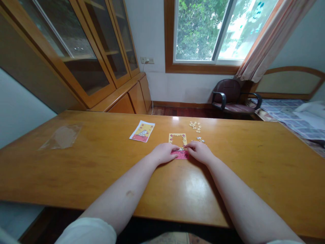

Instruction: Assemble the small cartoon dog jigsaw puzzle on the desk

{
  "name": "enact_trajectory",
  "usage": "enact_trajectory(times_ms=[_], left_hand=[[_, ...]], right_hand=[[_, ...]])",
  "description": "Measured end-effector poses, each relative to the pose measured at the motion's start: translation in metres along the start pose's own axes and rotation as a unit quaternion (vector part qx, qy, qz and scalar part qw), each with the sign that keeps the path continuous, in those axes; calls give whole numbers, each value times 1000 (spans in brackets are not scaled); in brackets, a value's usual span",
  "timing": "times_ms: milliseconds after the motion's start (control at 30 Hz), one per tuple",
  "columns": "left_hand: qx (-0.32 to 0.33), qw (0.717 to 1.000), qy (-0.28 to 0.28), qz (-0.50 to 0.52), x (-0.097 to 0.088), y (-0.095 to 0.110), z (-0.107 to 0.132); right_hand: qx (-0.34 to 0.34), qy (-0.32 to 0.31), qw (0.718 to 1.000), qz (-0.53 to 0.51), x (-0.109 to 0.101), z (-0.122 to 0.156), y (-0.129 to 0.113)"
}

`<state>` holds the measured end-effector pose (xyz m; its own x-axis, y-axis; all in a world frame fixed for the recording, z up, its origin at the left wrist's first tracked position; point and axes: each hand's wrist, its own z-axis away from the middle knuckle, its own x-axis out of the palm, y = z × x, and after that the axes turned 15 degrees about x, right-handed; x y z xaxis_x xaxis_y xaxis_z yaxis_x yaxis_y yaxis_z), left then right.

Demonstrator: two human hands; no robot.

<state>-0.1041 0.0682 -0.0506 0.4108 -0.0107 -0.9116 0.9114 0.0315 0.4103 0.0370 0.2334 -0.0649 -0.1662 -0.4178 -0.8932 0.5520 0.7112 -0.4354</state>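
A partly assembled jigsaw puzzle lies on the table, with a yellow border, a pink lower part and a gap in its middle. My left hand rests on its lower left side, fingers stretched out and thumb apart, holding nothing. At the lower right of the gap, my right hand has its fingertips drawn together on a small puzzle piece, mostly hidden beneath them. Loose pale-backed pieces form a cluster beyond that hand, and a few bluish-white pieces lie closer to it.
A printed picture sheet showing a white animal lies left of the puzzle. Farther left is a clear plastic bag on the wooden table. Beyond the table stand a glass-door cabinet, an armchair and a bed.
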Motion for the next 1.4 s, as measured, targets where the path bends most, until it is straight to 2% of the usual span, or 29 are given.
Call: enact_trajectory(times_ms=[133,467,700,1133,1400], left_hand=[[0,1000,0,0,0,1,-1],[-5,1000,3,-2,-1,3,0],[12,1000,5,-6,-1,2,0],[14,1000,-4,-6,2,1,-1],[-9,1000,22,-16,3,-3,-1]], right_hand=[[-19,-11,1000,19,-1,1,-1],[-10,-23,999,46,-4,4,-6],[-24,4,999,30,1,1,-2],[-33,-24,998,37,-2,1,-4],[8,19,999,31,1,-2,-1]])
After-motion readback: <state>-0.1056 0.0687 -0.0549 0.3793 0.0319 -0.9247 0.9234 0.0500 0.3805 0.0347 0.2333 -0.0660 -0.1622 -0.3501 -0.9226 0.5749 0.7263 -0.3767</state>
